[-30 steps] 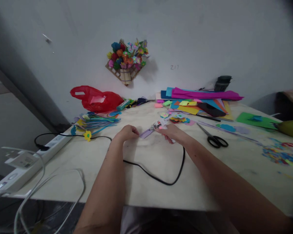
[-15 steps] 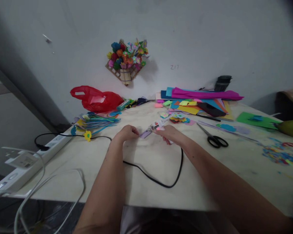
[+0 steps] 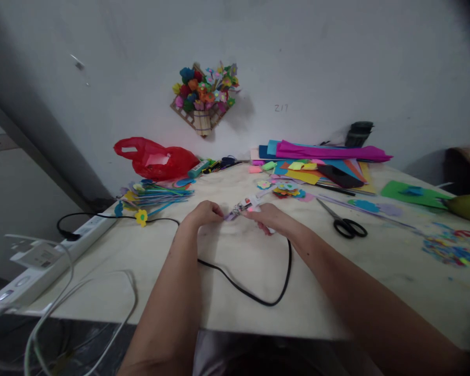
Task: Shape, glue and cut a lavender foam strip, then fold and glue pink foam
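My right hand [image 3: 269, 216] is wrapped round a white hot glue gun [image 3: 252, 202] with a patterned front end, its nozzle pointing left and down. A black cord loops from under this hand across the table. My left hand [image 3: 207, 213] pinches the end of a small light purple strip [image 3: 230, 215], which lies just under the nozzle; the glue gun's tip covers part of it. Right of my right hand, black-handled scissors [image 3: 347, 226] lie partly open. Behind the glue gun is a small pile of coloured paper flowers [image 3: 288, 190].
A white power strip [image 3: 58, 261] with plugs and loose cables runs along the left edge. Stemmed craft flowers [image 3: 152, 194] and a red plastic bag [image 3: 154, 159] lie back left. Coloured sheets [image 3: 329, 151] are stacked back right, with paper scraps [image 3: 452, 245] at far right.
The glue gun's tip has moved left and down along the purple strip, toward my left fingers. My left hand keeps its pinch in nearly the same place.
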`<state>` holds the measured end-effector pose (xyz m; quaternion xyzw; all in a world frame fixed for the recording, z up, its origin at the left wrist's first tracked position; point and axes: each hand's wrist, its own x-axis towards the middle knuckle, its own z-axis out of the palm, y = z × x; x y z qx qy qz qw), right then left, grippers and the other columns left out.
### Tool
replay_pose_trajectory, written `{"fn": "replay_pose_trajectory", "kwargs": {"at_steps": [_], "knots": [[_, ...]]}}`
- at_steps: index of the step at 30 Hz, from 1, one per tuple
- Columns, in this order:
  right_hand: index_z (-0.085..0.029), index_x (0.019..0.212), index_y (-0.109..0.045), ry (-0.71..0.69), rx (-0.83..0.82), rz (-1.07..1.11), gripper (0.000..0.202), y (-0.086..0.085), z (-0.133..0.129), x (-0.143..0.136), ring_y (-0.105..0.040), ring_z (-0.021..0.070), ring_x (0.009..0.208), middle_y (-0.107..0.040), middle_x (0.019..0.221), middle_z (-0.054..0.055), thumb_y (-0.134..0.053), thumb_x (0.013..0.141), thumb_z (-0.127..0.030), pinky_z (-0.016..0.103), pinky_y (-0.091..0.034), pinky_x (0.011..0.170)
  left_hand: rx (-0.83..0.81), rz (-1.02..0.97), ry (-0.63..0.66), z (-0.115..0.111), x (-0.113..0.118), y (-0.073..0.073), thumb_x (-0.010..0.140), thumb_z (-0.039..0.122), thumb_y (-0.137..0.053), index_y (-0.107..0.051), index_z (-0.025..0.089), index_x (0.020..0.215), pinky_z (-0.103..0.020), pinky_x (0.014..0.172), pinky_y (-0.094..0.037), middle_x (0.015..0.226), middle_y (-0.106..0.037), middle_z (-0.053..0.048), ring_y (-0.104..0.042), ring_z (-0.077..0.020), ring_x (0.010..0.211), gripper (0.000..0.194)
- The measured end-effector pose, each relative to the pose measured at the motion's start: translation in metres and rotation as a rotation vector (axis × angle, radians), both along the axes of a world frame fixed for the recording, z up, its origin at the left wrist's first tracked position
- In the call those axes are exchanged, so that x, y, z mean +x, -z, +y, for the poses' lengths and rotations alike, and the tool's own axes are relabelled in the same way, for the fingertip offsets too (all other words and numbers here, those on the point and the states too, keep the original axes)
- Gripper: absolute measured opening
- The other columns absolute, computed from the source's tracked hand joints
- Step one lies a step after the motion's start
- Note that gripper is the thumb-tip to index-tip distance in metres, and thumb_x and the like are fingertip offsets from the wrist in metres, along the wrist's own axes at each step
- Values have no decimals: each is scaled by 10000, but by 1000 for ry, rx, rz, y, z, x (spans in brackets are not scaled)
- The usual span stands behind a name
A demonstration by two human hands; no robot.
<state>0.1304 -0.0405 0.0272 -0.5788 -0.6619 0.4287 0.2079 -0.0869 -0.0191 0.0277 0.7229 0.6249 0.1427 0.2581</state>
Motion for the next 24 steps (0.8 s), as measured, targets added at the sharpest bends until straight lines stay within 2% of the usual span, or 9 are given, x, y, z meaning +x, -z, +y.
{"fn": "replay_pose_trajectory", "kwargs": {"at_steps": [7,13,24], "knots": [[-158,584,-484,-62,-5,43,441,6,1,-1,-435,87,312,-482,399,-20,-566,722,-568,209,-318,353,6,-10,-2,1,-1,2,547,255,-615,-691,159,713,-196,586,-404,658,-666,-2,-569,-132,643,207],[-155,581,-479,-59,-17,47,440,8,2,-1,-428,83,301,-474,392,-28,-562,729,-561,209,-316,349,-4,-14,0,1,0,2,547,267,-611,-693,143,742,-207,586,-404,667,-666,-13,-567,-138,644,245],[-158,598,-476,96,18,-1,436,0,5,11,-440,92,292,-448,353,-30,-583,707,-567,205,-323,342,23,29,48,0,-2,1,563,234,-576,-694,141,734,-210,596,-413,676,-665,-18,-579,-146,657,228]]}}
